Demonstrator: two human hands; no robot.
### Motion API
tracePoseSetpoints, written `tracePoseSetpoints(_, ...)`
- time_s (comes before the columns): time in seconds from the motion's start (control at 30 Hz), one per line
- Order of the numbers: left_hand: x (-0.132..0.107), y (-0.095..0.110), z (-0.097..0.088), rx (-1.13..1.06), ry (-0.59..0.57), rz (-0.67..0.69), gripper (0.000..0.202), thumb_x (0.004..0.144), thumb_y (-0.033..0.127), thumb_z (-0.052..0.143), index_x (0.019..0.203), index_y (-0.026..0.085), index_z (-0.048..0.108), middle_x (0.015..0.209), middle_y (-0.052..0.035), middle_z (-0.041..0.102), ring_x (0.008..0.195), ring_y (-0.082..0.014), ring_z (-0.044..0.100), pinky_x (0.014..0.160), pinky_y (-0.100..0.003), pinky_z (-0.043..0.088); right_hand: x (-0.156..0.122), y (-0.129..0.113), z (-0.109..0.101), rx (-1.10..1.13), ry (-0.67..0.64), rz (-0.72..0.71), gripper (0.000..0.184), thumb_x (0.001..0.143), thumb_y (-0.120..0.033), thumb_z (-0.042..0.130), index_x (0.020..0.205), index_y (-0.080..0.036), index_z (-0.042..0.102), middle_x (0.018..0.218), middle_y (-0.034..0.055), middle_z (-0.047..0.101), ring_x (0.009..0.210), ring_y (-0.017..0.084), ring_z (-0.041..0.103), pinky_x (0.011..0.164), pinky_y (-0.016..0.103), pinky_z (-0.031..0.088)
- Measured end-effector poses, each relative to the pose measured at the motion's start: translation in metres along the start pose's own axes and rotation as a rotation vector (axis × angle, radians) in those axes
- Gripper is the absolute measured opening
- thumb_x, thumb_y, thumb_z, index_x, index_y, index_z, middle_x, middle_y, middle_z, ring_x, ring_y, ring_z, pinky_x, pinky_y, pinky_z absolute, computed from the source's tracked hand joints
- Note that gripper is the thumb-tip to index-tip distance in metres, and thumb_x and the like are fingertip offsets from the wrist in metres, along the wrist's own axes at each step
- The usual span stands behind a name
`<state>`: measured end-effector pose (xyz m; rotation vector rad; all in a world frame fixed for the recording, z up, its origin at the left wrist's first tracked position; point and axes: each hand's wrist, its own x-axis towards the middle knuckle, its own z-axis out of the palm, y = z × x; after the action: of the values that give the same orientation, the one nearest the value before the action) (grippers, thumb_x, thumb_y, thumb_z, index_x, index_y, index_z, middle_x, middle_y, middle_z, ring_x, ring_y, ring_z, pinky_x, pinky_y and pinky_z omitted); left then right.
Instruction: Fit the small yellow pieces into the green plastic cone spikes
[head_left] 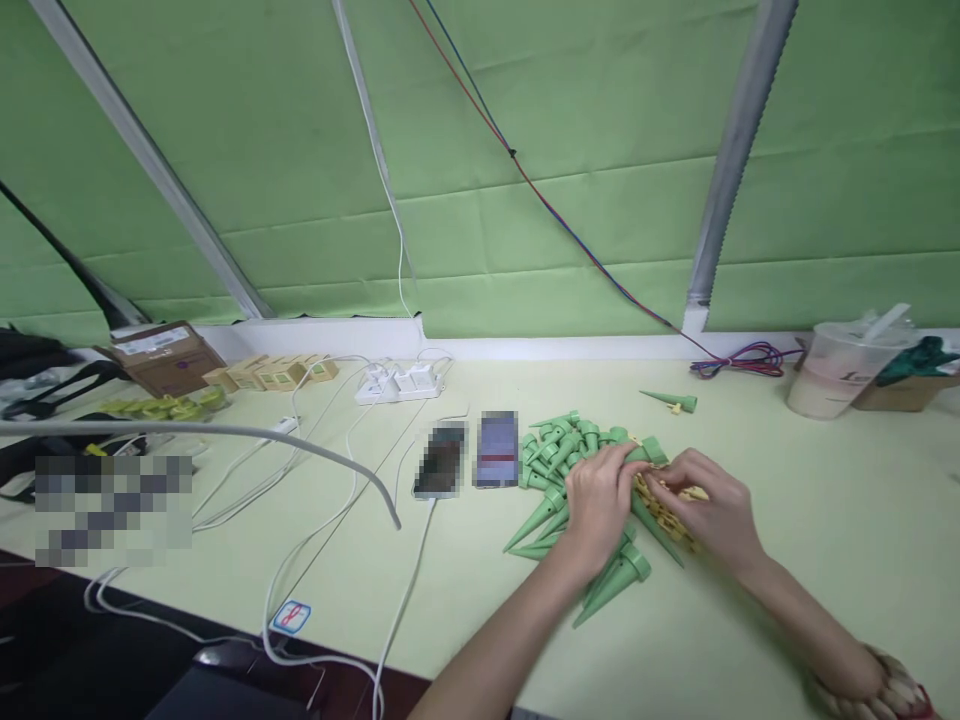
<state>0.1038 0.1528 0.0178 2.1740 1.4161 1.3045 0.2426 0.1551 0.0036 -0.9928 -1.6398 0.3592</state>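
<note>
A pile of several green plastic cone spikes point(559, 455) lies on the pale yellow table point(825, 520), with small yellow parts point(664, 510) heaped at its right side. My left hand point(596, 500) rests on the pile, its fingertips pinching a green spike point(649, 451) near the top. My right hand point(709, 505) lies over the yellow parts, fingers curled and meeting the left hand's fingertips at that spike. One more green spike point(670, 401) lies alone farther back.
Two phones point(440, 461) point(496, 449) lie left of the pile, charging on white cables from a power strip point(397, 384). A plastic cup point(840, 368) stands back right. Cardboard boxes point(163, 357) and small cartons point(270, 372) sit back left. A grey cable point(225, 433) arcs over the left.
</note>
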Motion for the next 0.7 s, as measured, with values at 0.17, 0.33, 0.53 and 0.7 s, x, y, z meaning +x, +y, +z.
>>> tracePoseSetpoints(0.17,-0.004,0.000,0.004,-0.056,0.005,-0.084,0.024,0.089,0.028,0.042,0.106,0.023,0.058,0.104,0.0012,0.062,0.090,-0.0149,0.059,0.074,-0.026,0.043,-0.006,0.003,0.005,-0.033,0.026,-0.036,0.027,0.077,-0.033,0.058,0.066,-0.009,0.053,0.071,0.0053,0.049,0.064,0.004,0.048,0.053,0.011,0.043)
tracePoseSetpoints(0.33,0.002,0.003,-0.001,-0.202,0.024,-0.153,0.028,0.090,0.024,0.038,0.111,0.021,0.056,0.102,-0.0013,0.063,0.094,-0.0158,0.058,0.081,-0.029,0.044,0.001,0.009,0.007,0.395,-0.168,0.621,0.060,0.067,-0.062,0.058,0.093,-0.009,0.049,0.086,0.0089,0.051,0.069,0.010,0.052,0.048,0.018,0.046)
tracePoseSetpoints(0.53,0.005,0.002,-0.001,-0.299,0.034,-0.097,0.025,0.088,0.024,0.043,0.106,0.017,0.059,0.098,-0.0038,0.063,0.093,-0.0163,0.056,0.084,-0.030,0.043,0.002,0.012,0.005,0.688,-0.287,0.884,0.066,0.052,-0.062,0.070,0.082,-0.008,0.047,0.075,0.0048,0.048,0.054,0.003,0.044,0.043,0.014,0.039)
tracePoseSetpoints(0.7,0.004,-0.001,-0.002,-0.139,-0.068,0.155,0.028,0.091,0.024,0.035,0.105,0.015,0.057,0.094,-0.0055,0.061,0.088,-0.0171,0.053,0.079,-0.030,0.043,0.000,0.008,0.002,0.667,-0.551,0.733,0.063,0.062,-0.065,0.060,0.057,-0.010,0.030,0.049,-0.0008,0.031,0.044,0.004,0.038,0.043,0.017,0.039)
